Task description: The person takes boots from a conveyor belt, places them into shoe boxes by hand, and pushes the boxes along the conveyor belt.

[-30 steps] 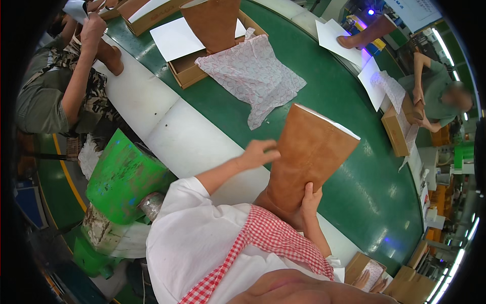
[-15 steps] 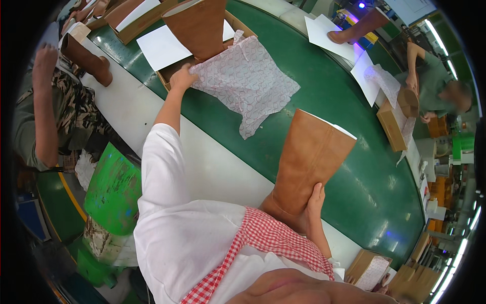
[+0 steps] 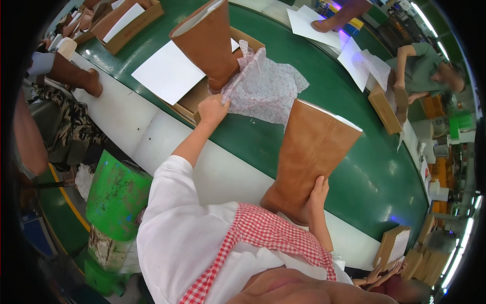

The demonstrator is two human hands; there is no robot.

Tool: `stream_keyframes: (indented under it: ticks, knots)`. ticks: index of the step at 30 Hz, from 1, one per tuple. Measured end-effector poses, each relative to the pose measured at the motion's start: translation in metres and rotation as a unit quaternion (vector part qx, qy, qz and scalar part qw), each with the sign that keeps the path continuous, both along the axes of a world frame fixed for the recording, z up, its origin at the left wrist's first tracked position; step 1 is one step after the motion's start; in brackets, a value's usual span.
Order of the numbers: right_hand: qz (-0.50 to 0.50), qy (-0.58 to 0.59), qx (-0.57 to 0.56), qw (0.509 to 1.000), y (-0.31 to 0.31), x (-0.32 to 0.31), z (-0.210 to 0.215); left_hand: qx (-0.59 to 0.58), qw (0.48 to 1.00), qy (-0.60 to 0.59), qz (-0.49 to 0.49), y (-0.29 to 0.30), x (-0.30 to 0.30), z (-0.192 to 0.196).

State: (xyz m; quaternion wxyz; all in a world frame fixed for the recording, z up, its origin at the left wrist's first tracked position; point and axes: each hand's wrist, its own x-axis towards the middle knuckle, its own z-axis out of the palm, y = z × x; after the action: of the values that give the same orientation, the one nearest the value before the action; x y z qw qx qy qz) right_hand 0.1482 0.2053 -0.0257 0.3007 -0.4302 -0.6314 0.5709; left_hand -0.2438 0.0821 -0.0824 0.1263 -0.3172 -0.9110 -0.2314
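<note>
My right hand [image 3: 318, 195] grips a tall tan leather boot [image 3: 316, 152] low on its shaft. The boot stands upright against my front, white material showing at its top opening. My left hand [image 3: 213, 110] reaches forward with its fingers closed on the edge of a patterned tissue paper [image 3: 266, 83], right at the near side of an open cardboard box [image 3: 190, 105]. A second tan boot [image 3: 205, 43] rises out of that box; its foot is partly hidden. The tissue spills from the box over the green surface.
The green work surface [image 3: 364, 187] has a white border [image 3: 167, 137]. A white sheet [image 3: 168, 72] lies across the box. Another boot box [image 3: 132, 26] sits far left. A green chair back [image 3: 115, 197] is at left. Co-workers handle boots and boxes at left, far right and lower right.
My left hand has come nearer to me and right, and the box, boot and tissue have shifted closer. The tissue is more bunched. My right hand still holds its boot.
</note>
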Motion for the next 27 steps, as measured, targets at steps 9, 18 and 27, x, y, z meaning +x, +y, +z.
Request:
stream_keyframes:
  ticks: [9, 18, 27]
  knots:
    - [-0.021, -0.014, 0.045, 0.999, 0.017, 0.066, 0.019, 0.078, 0.99, 0.009, -0.114, 0.034, 0.133, -0.002]
    - [-0.042, -0.013, 0.093, 0.995, 0.003, 0.139, 0.026, 0.066, 0.971, -0.066, -0.219, 0.085, 0.259, 0.001]
    - [-0.045, 0.023, 0.11, 0.993, -0.006, 0.205, 0.011, 0.068, 0.927, -0.235, -0.284, 0.085, 0.287, 0.025]
